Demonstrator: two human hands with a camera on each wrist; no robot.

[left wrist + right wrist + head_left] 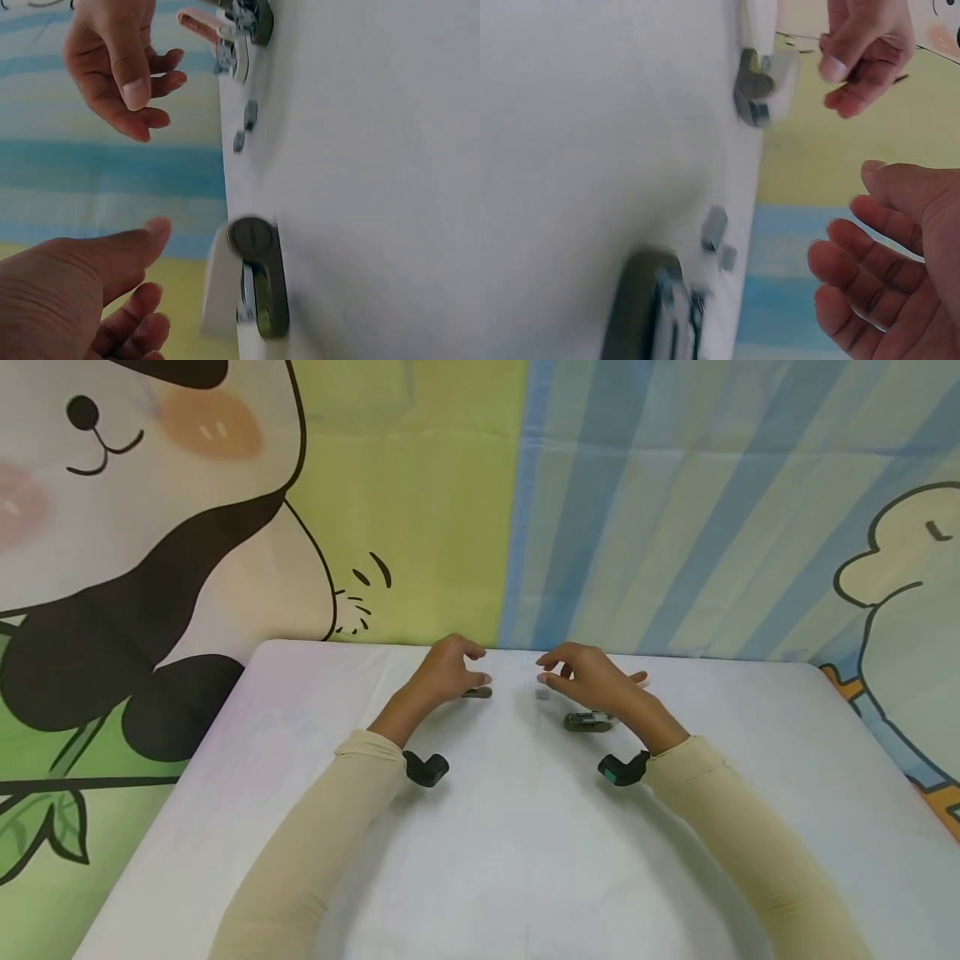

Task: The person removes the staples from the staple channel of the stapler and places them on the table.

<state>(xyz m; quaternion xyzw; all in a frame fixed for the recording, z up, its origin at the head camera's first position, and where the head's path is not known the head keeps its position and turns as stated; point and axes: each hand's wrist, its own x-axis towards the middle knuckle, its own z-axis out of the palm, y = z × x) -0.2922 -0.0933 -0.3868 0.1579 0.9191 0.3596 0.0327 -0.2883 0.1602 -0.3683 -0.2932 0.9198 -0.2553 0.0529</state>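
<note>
In the head view my left hand (447, 668) hovers over the far part of the white table, fingers loosely bent and nothing between them. Just under its thumb lies a dark olive thing with a round end and a metal strip (259, 277), like a small stapler. My right hand (585, 675) faces it across a gap, its fingers (862, 266) apart and bent. Two small grey blocks (715, 227) lie on the table below the right fingertips. A second dark olive, stapler-like thing with metal parts (588, 722) sits below the right hand.
A pinkish thing with a white and metal end (201, 24) lies beyond the right hand, partly hidden in the head view. A white piece (219, 289) stands beside the left olive thing. Behind the table (517, 860) hangs a printed cloth (420, 527).
</note>
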